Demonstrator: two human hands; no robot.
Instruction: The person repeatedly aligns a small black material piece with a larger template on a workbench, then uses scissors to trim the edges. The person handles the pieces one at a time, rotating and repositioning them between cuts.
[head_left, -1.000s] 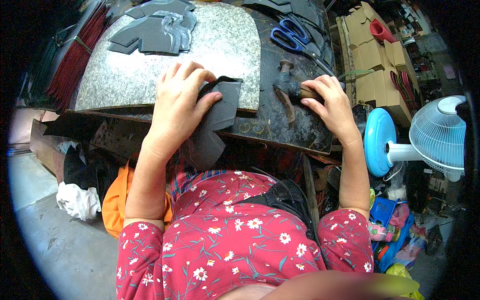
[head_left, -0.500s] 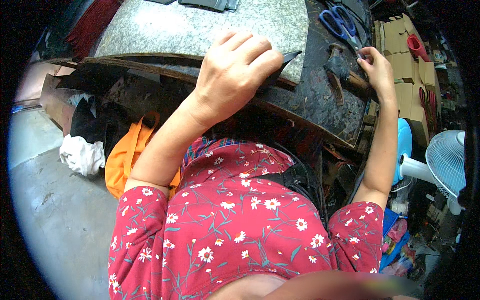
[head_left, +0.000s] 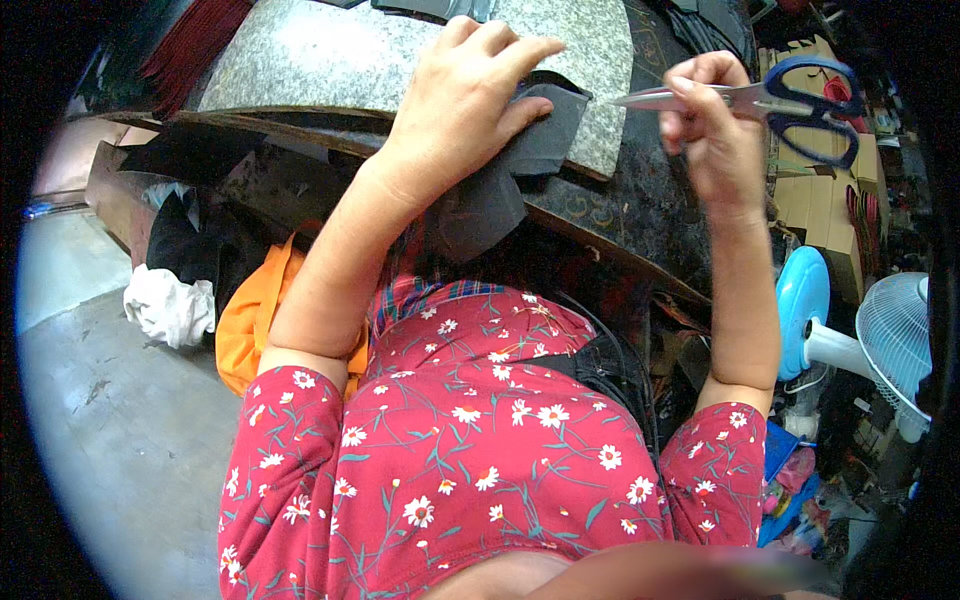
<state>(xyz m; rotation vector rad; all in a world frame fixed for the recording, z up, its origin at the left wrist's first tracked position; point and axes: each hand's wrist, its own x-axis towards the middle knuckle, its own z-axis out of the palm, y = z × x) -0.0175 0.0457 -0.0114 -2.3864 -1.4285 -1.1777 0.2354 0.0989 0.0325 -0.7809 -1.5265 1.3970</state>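
Note:
My left hand (head_left: 460,100) is over the near edge of a grey speckled stone slab (head_left: 330,60). Between its thumb and stretched index finger lies a bent black sheet piece (head_left: 548,135), which I take to be held there; the other fingertips are hidden. Part of the black material hangs past the table edge toward my lap. My right hand (head_left: 715,125), raised at the right, grips scissors (head_left: 815,105) around the blades. Their dark blue handle loops point right and the tips point left toward the slab.
More black pieces (head_left: 430,8) lie at the slab's far edge. The dark worktable (head_left: 620,215) continues right of it. An orange bag (head_left: 255,320) and a white cloth bundle (head_left: 168,305) are at the left. A blue-and-white fan (head_left: 895,340) and cardboard boxes (head_left: 800,200) stand at the right.
My right hand has picked up the scissors from the table and brought them nearer. My left hand has shifted slightly up and left, its fingers extended, showing more black material. The hammer no longer shows.

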